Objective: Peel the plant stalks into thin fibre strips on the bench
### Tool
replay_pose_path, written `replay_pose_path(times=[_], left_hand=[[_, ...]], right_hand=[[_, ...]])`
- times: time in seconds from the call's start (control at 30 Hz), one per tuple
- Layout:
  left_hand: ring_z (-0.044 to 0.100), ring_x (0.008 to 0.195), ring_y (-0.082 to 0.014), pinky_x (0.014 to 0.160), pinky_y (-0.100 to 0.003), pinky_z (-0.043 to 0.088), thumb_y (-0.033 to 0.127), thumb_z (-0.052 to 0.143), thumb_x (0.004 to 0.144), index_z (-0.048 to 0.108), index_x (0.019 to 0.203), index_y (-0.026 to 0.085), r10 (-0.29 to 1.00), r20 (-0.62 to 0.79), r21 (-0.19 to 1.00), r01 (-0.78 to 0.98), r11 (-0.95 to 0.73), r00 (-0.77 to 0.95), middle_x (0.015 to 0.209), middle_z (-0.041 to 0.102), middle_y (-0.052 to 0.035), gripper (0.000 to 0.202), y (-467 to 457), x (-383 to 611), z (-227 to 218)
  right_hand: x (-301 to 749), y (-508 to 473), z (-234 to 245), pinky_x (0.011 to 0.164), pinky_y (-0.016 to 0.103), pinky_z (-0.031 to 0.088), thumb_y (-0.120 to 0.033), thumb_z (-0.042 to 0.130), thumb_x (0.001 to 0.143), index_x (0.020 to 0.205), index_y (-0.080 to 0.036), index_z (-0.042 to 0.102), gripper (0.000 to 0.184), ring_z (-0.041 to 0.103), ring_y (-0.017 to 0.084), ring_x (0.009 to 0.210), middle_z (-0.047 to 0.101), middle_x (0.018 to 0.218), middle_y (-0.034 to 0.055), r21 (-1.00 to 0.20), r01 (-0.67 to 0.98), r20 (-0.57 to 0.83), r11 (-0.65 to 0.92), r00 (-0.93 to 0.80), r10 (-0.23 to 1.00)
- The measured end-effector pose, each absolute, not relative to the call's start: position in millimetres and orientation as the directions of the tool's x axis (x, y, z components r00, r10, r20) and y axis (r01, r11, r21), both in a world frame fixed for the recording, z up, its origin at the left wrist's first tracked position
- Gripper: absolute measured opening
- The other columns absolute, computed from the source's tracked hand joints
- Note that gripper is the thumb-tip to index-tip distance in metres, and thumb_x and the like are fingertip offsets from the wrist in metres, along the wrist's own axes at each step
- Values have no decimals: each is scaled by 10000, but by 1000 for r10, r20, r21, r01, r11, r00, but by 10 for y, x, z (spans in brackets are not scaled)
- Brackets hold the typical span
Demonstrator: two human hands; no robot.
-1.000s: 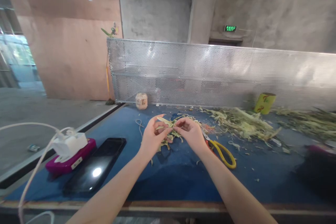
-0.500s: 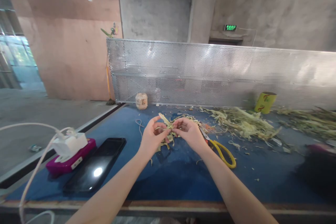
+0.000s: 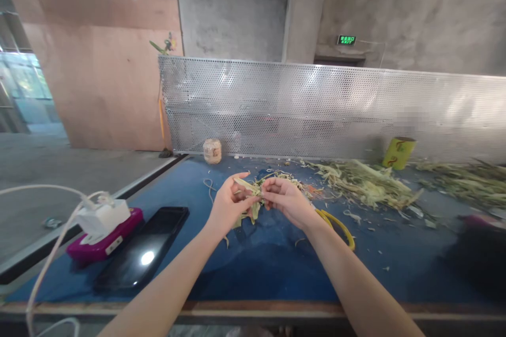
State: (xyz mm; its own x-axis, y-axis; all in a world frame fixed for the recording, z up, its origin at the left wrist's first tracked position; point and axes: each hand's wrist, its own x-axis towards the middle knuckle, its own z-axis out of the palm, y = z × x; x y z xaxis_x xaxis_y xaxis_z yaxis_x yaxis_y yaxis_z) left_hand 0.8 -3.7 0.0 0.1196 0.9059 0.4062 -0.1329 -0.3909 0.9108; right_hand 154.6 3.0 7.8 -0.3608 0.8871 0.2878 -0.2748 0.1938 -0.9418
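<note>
Both hands meet over the middle of the blue table. My left hand (image 3: 231,201) is closed on a bunch of pale green dried husk strips (image 3: 249,185), one leaf of which sticks out past the thumb and forefinger. Fingertips of my right hand (image 3: 285,199) pinch the same husk strips at their right end. Loose husk scraps (image 3: 255,213) show below and behind the fingers. Yellow-handled scissors (image 3: 338,226) lie beside my right wrist, their blades hidden behind it. A thin cord (image 3: 209,187) lies on the table left of the hands.
A pile of dried husks (image 3: 367,184) lies to the right, with a yellow can (image 3: 398,152) behind it. A spool of string (image 3: 212,151) stands at the back. At left are a black phone (image 3: 142,247) and a purple power strip (image 3: 106,239). A perforated metal screen (image 3: 276,110) borders the far edge.
The leaf at my left hand has tipped lower and to the left. My right hand has shifted slightly, and its forearm now covers more of the scissors.
</note>
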Motion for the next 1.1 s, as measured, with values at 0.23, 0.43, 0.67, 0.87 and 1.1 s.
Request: replay_pose_path(times=[0.23,0.43,0.67,0.87,1.1], left_hand=[[522,472,-96,401,-235,470,191,708,578,399,1097,176,913,381,923,-121,-366,147,667,550,34,604,-32,1,-1],[531,443,-98,381,-206,438,171,718,564,367,1124,170,919,345,937,-133,-324,192,622,581,34,661,-39,-16,1],[539,463,-88,368,-184,420,200,737,538,417,1089,158,954,261,946,-233,-224,147,646,566,33,639,-31,-24,4],[504,424,-62,356,-182,421,203,726,564,434,1063,158,960,251,940,-266,-213,120,647,553,45,580,-21,-32,16],[521,448,-62,321,-136,376,139,730,556,442,1000,143,980,157,921,-375,-102,120,621,559,40,530,-62,-8,74]], right_hand=[[1541,31,73,491,196,373,-214,688,601,747,-169,511,234,472,56,521,512,677,-35,-934,-276,314,226,-336,888],[1542,23,85,495,197,382,-217,684,608,735,-170,504,225,478,60,532,500,668,-37,-935,-261,324,240,-361,874],[1535,60,54,513,203,411,-246,661,639,716,-178,506,187,487,76,579,500,668,-28,-904,-154,428,399,-339,838],[1519,105,15,577,234,450,-265,637,670,721,-185,500,167,523,91,603,518,669,-27,-878,-94,474,469,-302,827],[1519,83,25,593,240,467,-264,651,669,743,-181,508,182,552,96,629,531,689,-26,-880,-203,473,429,-320,821]])
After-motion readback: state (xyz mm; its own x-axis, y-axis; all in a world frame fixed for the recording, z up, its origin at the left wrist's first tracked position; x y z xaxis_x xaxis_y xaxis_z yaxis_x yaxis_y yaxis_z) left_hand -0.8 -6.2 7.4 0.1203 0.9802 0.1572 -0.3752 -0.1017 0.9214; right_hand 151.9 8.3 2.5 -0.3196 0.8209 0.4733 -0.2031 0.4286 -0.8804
